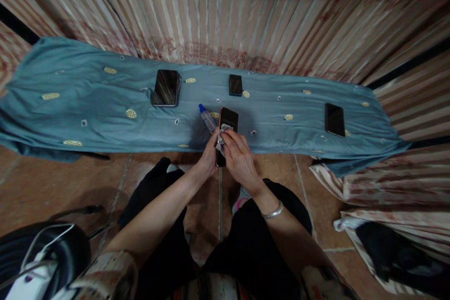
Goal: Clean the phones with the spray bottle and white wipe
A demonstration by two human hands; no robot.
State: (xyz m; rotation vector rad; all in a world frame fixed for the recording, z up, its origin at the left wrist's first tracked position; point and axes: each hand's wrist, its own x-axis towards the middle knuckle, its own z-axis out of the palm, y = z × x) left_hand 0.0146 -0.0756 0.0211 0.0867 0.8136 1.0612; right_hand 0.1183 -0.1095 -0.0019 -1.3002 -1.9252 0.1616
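Observation:
My left hand (pixel 210 155) grips the lower edge of a black phone (pixel 228 118) and holds it over the front edge of a blue cloth-covered table (pixel 87 103). My right hand (pixel 238 157) presses a small pale cloth (pixel 222 132) against the phone's screen. A small clear spray bottle with a blue cap (pixel 207 117) lies on the blue cloth just left of the phone, close to my left hand.
On the blue cloth lie a dark tablet (pixel 166 87), a small black phone (pixel 235 85) and another black phone (pixel 334 119) at the right. Striped curtains hang behind. A dark bag (pixel 393 248) lies on the tiled floor at right, a black and white object (pixel 38 253) at left.

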